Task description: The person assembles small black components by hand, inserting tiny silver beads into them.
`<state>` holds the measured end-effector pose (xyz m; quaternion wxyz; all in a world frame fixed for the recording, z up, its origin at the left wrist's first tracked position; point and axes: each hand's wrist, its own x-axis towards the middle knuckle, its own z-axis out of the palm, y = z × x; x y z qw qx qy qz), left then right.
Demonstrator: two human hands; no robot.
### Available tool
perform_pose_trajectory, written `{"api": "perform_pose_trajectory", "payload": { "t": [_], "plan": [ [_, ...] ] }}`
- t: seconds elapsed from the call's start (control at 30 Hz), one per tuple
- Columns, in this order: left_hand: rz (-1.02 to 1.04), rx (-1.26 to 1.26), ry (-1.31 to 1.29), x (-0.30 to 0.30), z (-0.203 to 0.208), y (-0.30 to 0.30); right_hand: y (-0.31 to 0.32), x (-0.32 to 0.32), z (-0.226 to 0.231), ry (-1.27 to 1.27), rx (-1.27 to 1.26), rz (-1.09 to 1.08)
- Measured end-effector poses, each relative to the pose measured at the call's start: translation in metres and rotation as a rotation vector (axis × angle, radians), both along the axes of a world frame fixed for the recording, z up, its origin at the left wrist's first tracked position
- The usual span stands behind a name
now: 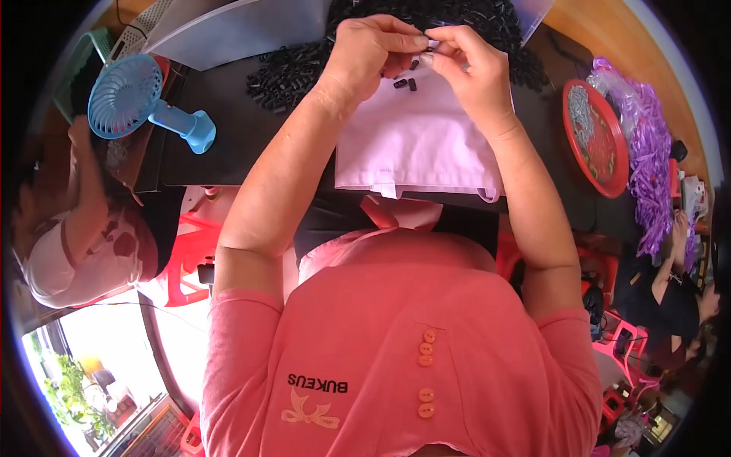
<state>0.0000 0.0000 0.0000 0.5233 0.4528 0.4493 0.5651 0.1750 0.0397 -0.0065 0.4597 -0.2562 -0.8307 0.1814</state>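
Over the far part of a pale pink cloth [419,145], my two hands meet fingertip to fingertip. My left hand [369,57] is closed in a pinch, thumb against forefinger. Facing it, my right hand [474,72] also pinches at the same spot. A tiny light and dark bit shows between the fingertips, too small to name. Just below them, a few short black cylindrical pieces [413,84] lie on the cloth. Behind and around my hands spreads a large heap of similar black pieces [285,76] on the dark table [251,152].
A blue handheld fan [129,95] stands at the left, near a grey-white panel [236,34]. To the right, a red tray [569,126] holds small silvery pieces, beside a bundle of purple strips [651,167]. One person [91,251] sits at the left, another [662,297] at the right.
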Motion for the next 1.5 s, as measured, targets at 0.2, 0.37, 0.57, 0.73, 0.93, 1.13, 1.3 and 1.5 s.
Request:
{"api": "perform_pose_trajectory", "payload": {
  "t": [0.2,0.37,0.57,0.73,0.93,1.13,1.3,1.5],
  "plan": [
    [0.189,0.060,-0.208,-0.012,0.012,-0.001,0.009,0.004,-0.020,-0.607,0.264,-0.125],
    [0.230,0.022,-0.171,-0.010,0.021,-0.006,0.010,-0.002,-0.009,-0.682,0.202,-0.196],
    [0.252,0.037,-0.208,-0.014,0.019,-0.007,0.008,-0.028,-0.005,-0.565,0.212,0.002],
    [0.310,0.034,-0.219,-0.015,0.023,-0.008,0.019,-0.026,0.003,-0.662,0.158,-0.070],
    [0.323,0.064,-0.304,-0.019,0.021,-0.007,0.014,-0.043,-0.005,-0.628,0.215,0.000],
    [0.374,0.065,-0.287,-0.018,0.027,-0.011,0.012,-0.052,0.002,-0.673,0.136,-0.001],
    [0.402,0.072,-0.338,-0.018,0.026,-0.010,0.006,-0.066,0.000,-0.636,0.172,0.014],
    [0.392,0.084,-0.346,-0.021,0.019,-0.004,0.007,-0.072,-0.001,-0.762,0.110,-0.024]
  ]
}}
